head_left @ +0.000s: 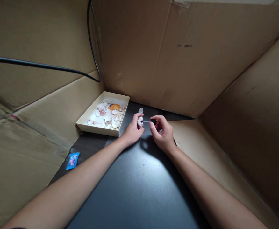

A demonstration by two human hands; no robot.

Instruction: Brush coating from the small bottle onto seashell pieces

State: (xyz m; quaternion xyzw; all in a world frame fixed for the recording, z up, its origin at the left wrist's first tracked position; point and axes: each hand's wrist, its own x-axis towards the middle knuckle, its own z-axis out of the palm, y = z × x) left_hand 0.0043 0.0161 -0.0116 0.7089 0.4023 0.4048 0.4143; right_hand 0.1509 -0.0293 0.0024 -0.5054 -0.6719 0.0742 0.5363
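Note:
Between the fingers and thumb of my left hand (132, 133) is a small, pale, ridged seashell (140, 121), partly covered by the fingers. My right hand (162, 132) pinches the black cap of a thin-stemmed applicator brush (146, 121). The stem points left and its tip meets the shell's right side, where a small dark spot shows. Just beyond my left fingertips is a small clear glass bottle (141, 110) with an uncapped neck; its lower part is hidden by the hand and shell.
A cream shallow box (101, 129) of several shells sits at the back left, one shell orange. A blue wrapped packet (72, 161) lies left of my forearm. Cardboard walls (139, 57) enclose the dark table (130, 184). A black cable (46, 65) hangs at upper left.

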